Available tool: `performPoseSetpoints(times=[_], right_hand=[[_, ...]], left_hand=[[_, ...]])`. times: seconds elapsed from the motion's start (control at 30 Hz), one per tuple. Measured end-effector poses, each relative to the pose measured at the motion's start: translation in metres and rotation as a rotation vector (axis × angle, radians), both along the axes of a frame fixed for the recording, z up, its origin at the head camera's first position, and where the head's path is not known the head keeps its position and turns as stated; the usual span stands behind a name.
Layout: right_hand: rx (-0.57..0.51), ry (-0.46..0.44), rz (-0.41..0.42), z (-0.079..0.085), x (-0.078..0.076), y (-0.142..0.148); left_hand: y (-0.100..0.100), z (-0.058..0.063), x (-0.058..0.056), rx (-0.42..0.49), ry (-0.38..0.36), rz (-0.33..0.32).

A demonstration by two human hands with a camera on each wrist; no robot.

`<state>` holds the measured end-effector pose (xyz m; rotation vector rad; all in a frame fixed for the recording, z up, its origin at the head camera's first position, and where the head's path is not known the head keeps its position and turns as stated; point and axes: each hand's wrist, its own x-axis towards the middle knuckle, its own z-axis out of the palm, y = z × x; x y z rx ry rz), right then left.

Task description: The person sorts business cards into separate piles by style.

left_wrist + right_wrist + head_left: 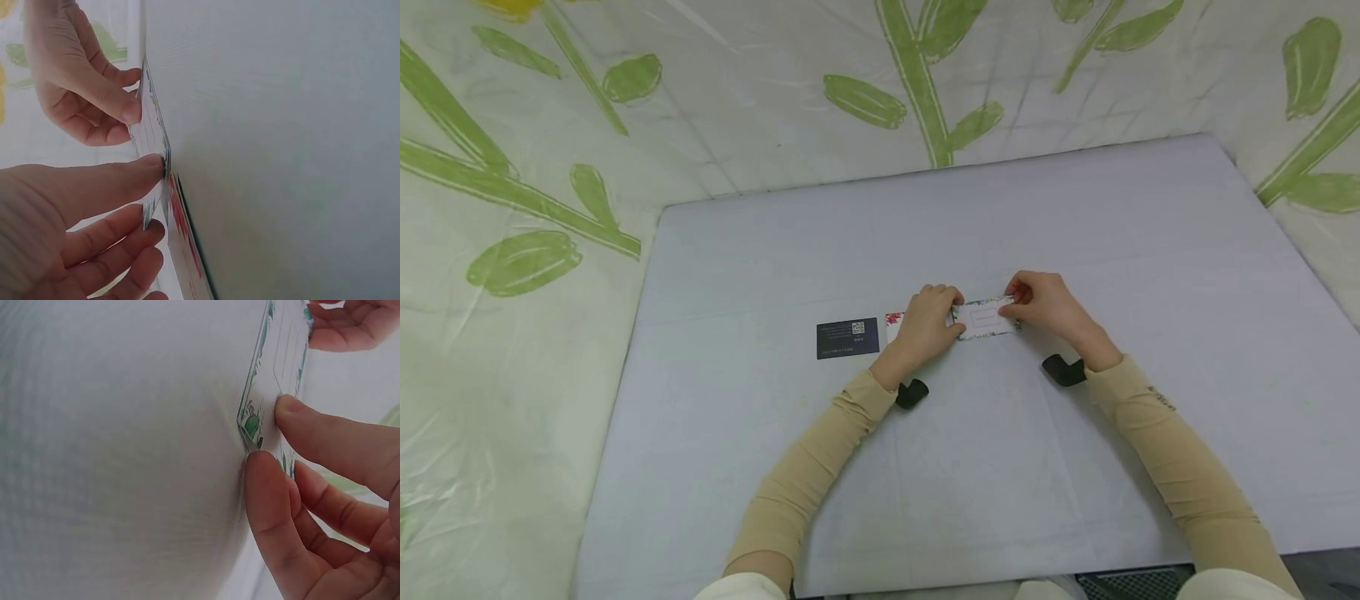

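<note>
A white card (pixel 983 319) with a leafy, flowered border and a printed frame at its middle lies between the two hands. My left hand (pixel 927 323) grips its left end, with the thumb (pixel 147 167) on the near edge and fingers at the far edge. Pinched at its right end, the card is also held by my right hand (pixel 1047 307). In the right wrist view the thumb (pixel 300 412) presses the card's face, and the index finger (pixel 265 481) is at a bent corner. Partly under my left hand lies a card with red flowers (pixel 893 321).
A dark card (pixel 833 342) with a QR code lies left of the flowered one. Black wrist-worn devices (pixel 912 394) show below both wrists. The table (pixel 760 267) has a pale cover, and a curtain (pixel 760 100) with green leaves hangs behind it.
</note>
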<state>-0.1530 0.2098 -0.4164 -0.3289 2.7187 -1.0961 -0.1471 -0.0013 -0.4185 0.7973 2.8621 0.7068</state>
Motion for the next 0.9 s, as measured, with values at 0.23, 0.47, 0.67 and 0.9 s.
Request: performPoseSetpoints(times=[0.23,0.47,0.67,0.9], right_hand=[[0.019,0.007,0.017,0.0010,-0.0002,-0.0035],[0.064,0.011,0.033,0.0026,-0.0007,-0.0060],[0.073,0.007,0.037,0.0015,-0.0012,-0.0060],[0.110,0.013,0.038,0.0013,-0.0018,-0.0064]], left_hand=[[0.0008,0.0011,0.0002,-0.039,-0.001,0.002],[0.0034,0.0021,-0.0002,-0.081,0.017,0.001],[0.0058,0.0018,-0.0010,-0.114,0.013,-0.003],[0.0076,0.0014,-0.0017,-0.142,0.001,0.000]])
